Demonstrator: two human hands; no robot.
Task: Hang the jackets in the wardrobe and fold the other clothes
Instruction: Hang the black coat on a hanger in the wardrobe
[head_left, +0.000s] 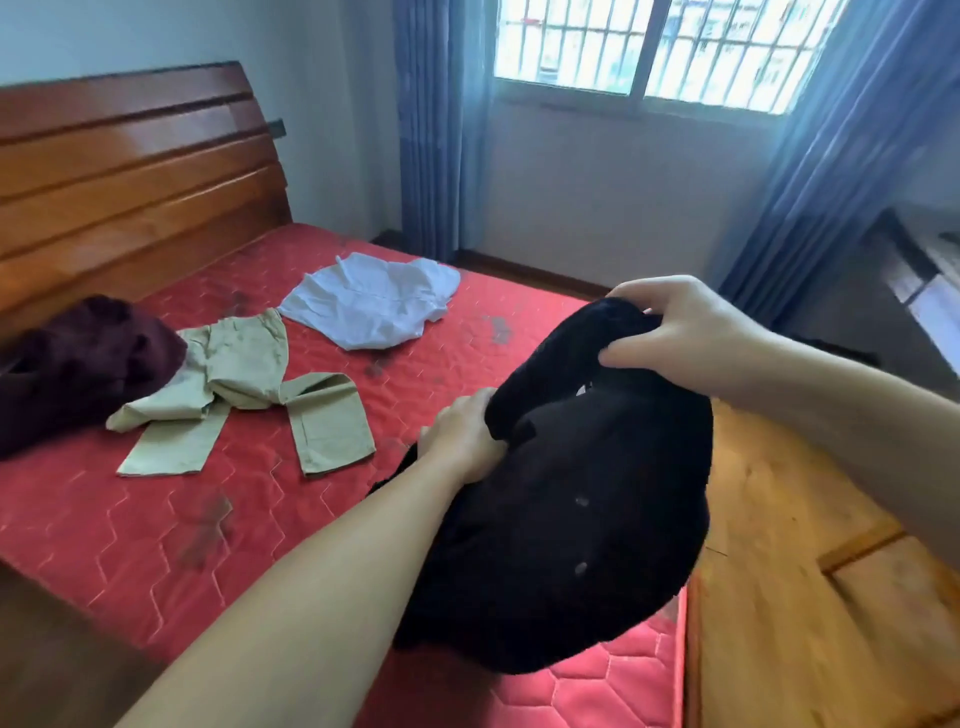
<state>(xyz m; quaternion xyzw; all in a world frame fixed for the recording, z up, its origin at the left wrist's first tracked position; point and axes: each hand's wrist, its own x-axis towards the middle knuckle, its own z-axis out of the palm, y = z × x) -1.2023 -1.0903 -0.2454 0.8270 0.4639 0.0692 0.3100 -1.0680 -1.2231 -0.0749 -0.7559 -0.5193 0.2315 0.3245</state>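
Note:
A black buttoned jacket (571, 519) hangs bunched above the near corner of the red mattress (156, 545). My left hand (462, 436) grips its cloth at the left side. My right hand (680, 327) pinches its upper edge, higher and to the right. Spread on the mattress are beige trousers (244, 384), crumpled with the legs apart, and a white shirt (374, 301) farther back. A dark maroon garment (78, 358) lies heaped at the left by the headboard.
The wooden headboard (130, 171) stands at the left. A barred window (660, 47) with blue curtains (841, 171) is ahead. Wooden floor (810, 597) runs along the bed's right side, with furniture (924, 280) at the far right edge.

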